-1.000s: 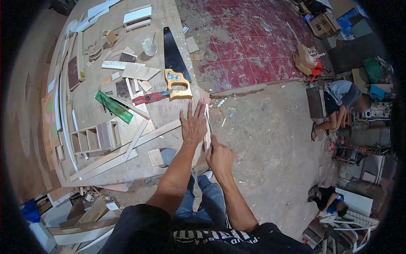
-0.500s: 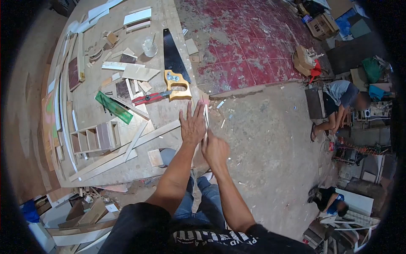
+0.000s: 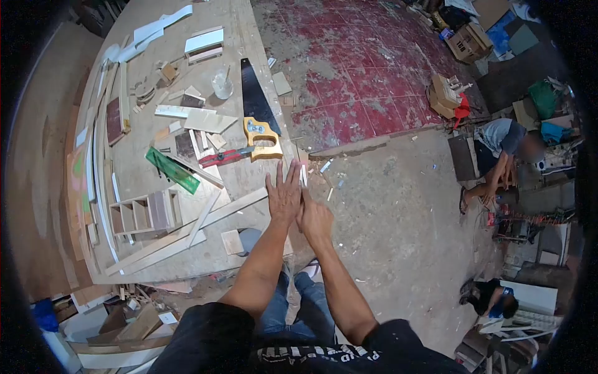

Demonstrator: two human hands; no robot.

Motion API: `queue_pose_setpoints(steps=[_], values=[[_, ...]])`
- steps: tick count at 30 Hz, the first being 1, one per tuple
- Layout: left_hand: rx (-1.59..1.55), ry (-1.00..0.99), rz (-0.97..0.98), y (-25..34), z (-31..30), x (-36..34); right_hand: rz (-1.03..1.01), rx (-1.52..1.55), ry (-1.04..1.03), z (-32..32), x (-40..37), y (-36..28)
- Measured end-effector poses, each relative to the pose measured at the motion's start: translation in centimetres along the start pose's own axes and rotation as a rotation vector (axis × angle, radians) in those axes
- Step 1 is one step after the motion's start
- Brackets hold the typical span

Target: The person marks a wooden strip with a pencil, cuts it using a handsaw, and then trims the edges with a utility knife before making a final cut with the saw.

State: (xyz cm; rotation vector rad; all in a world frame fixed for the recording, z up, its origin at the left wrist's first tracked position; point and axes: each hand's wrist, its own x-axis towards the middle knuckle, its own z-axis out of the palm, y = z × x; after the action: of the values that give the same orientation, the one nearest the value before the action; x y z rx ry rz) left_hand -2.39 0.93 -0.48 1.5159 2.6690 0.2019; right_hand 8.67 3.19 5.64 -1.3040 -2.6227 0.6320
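My left hand (image 3: 284, 198) lies flat with fingers apart at the right edge of the wooden worktable (image 3: 252, 215). Close against its right side is my right hand (image 3: 316, 218), fingers curled and index finger stretched forward; whatever it grips is hidden. A narrow white strip (image 3: 303, 176) shows just beyond both hands, along the table edge. Ahead of the left hand lies a handsaw (image 3: 260, 134) with a yellow handle. Beside that handle is a red utility knife (image 3: 227, 156). A long pale wood strip (image 3: 233, 206) runs leftward from near my left hand.
On the table are a green packet (image 3: 173, 169), a small compartmented wooden box (image 3: 146, 214), a clear cup (image 3: 222, 84) and several offcuts. One person (image 3: 498, 146) crouches at right, another person (image 3: 492, 298) at lower right. Scraps (image 3: 124, 324) are piled at lower left.
My right hand has slid forward alongside the left hand, its index finger now more stretched out. The left hand stays flat at the table edge. The whole view has shifted slightly.
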Motion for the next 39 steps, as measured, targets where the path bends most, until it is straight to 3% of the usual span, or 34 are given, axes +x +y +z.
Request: queue_pose_setpoints(steps=[3,5,6,9,12,15,17,20,23,25,28,33,36,39], values=[[-0.089,-0.046,-0.024,0.4,-1.2,-0.1,0.107,-0.049,-0.062,-2.7,-8.3,-0.9],[-0.100,-0.093,-0.038,0.4,-0.9,0.1,0.110,0.088,-0.080,-3.8,-10.7,-0.5],[-0.104,-0.096,-0.037,0.3,-0.6,-0.3,0.127,0.028,-0.138,-3.4,-9.3,-0.2],[-0.062,-0.004,-0.019,0.6,-0.4,-0.7,0.052,-0.068,-0.058,0.7,-0.5,0.4],[-0.049,-0.013,-0.003,0.2,-1.5,-0.4,0.028,-0.084,-0.035,0.0,-2.8,0.5],[-0.053,-0.098,-0.033,0.5,-1.5,-0.2,-0.060,-0.003,0.138,-3.2,-8.3,-0.4],[-0.052,-0.070,-0.029,0.4,-1.4,-0.2,0.110,0.031,-0.103,-4.8,-8.3,-1.0],[-0.042,-0.071,-0.022,0.6,-1.1,-0.3,0.033,0.003,0.012,0.8,-0.9,0.8],[-0.053,-0.078,-0.020,0.3,-1.6,-0.5,0.076,0.057,-0.009,-0.8,-3.5,0.3],[-0.076,-0.102,-0.023,0.3,-1.6,-0.2,0.146,0.060,-0.096,-4.5,-9.0,-0.8],[-0.095,-0.045,-0.023,0.3,-1.0,-0.4,0.106,-0.001,-0.131,-5.0,-9.0,-0.9],[-0.095,-0.020,-0.024,0.5,-1.8,-0.6,-0.002,0.029,0.043,-0.3,-0.5,0.9],[-0.087,0.009,-0.021,0.6,-1.3,-0.5,0.087,0.059,-0.043,-4.8,-9.0,-0.8],[-0.088,0.047,-0.043,0.7,-0.7,-0.5,0.141,0.027,-0.092,-5.3,-10.2,-0.3]])
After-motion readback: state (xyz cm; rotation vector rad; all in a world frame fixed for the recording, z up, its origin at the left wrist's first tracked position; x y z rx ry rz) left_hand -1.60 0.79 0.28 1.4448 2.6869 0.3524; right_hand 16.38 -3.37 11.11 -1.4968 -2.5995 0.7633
